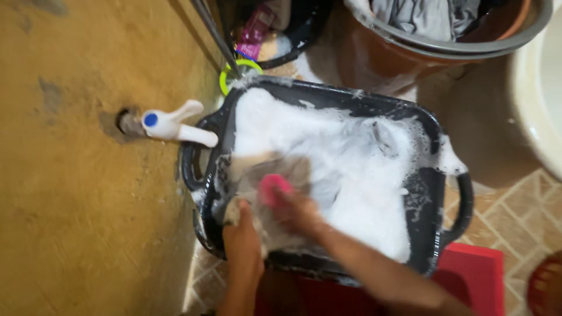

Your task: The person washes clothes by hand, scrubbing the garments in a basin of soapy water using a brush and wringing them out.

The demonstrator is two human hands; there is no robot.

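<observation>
A black plastic wash basin (451, 193) full of white suds stands on the floor. A grey wet cloth (275, 169) lies over the basin's near left rim. My left hand (241, 228) presses down on the cloth's edge and grips it. My right hand (295, 208) holds a pink scrub brush (274, 187) against the cloth; the hand is blurred with motion. Foam hides the rest of the laundry in the basin.
A white tap with a blue cap (172, 126) sticks out of the yellow wall (82, 205) left of the basin. Behind stand a brown tub holding grey clothes (421, 29), a white basin (544, 99) and a green ring (234, 73). A red stool (477, 278) sits below.
</observation>
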